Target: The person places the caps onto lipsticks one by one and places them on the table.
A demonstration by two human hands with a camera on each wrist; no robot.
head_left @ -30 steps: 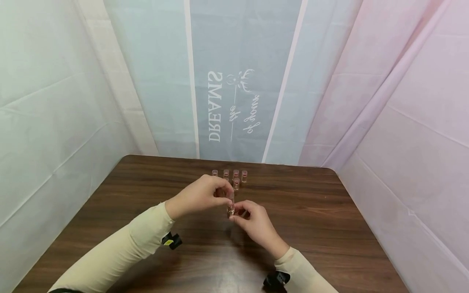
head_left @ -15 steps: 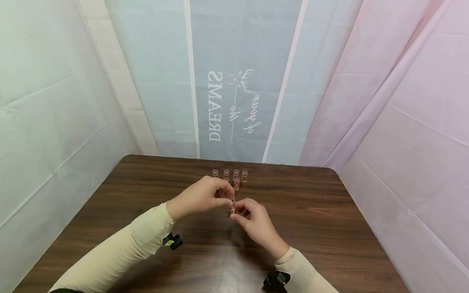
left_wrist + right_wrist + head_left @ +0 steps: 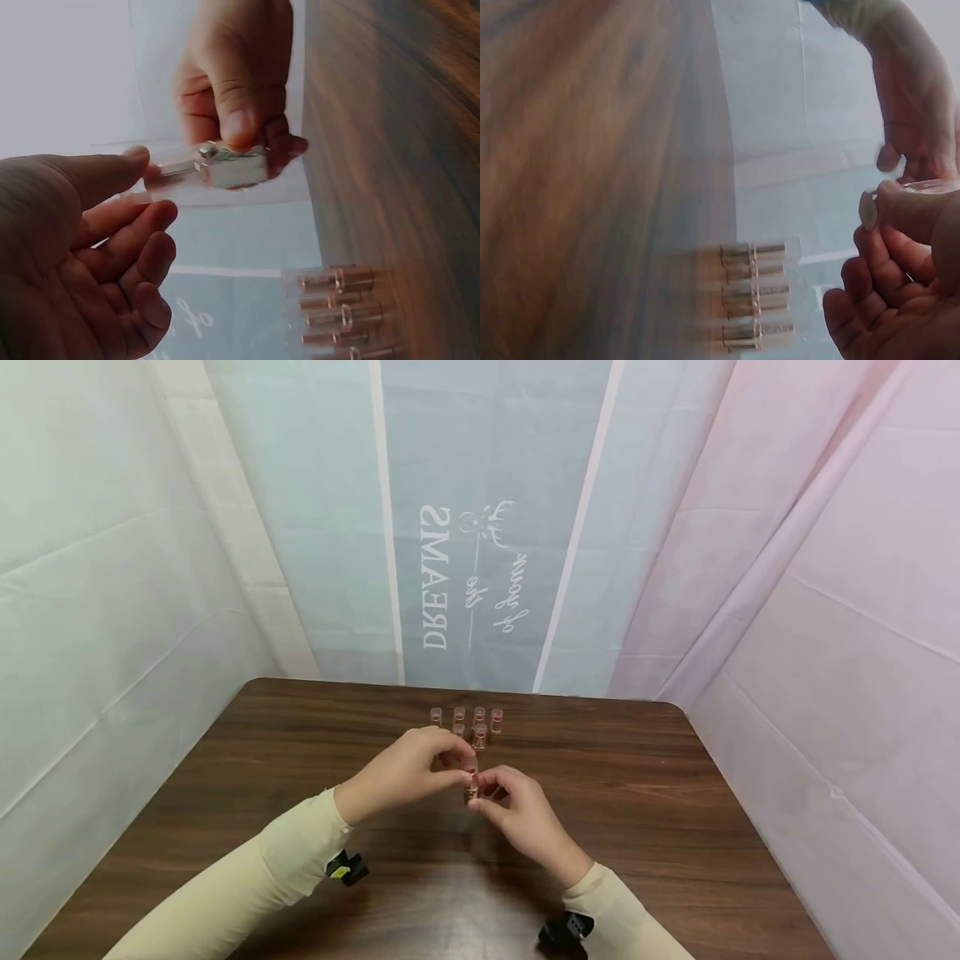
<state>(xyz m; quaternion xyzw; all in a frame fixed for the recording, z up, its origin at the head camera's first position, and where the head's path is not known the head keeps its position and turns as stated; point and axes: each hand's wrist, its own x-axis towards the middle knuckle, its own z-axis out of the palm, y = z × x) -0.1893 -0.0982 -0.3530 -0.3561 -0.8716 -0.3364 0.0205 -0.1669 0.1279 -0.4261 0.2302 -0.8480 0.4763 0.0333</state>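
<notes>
A small lipstick (image 3: 472, 787) with a clear cap and a shiny rose-gold base is held above the table between both hands. My left hand (image 3: 405, 774) pinches its clear cap (image 3: 177, 166) from above with thumb and forefinger. Lower down, my right hand (image 3: 527, 814) grips the base (image 3: 238, 169) between thumb and fingers. In the right wrist view the flat bottom end (image 3: 868, 211) pokes out past the right thumb, while much of the rest is covered by fingers. Left-hand fingers beyond the pinch are loosely bent.
Several matching lipsticks (image 3: 480, 738) stand upright in two short rows towards the back of the brown wooden table (image 3: 637, 827), just beyond the hands. Pale fabric (image 3: 337, 527) hangs behind the table's far edge and along both sides.
Both hands keep their hold on the lipstick and stay nearly still. The head view has shifted a little, so the scene sits slightly further left.
</notes>
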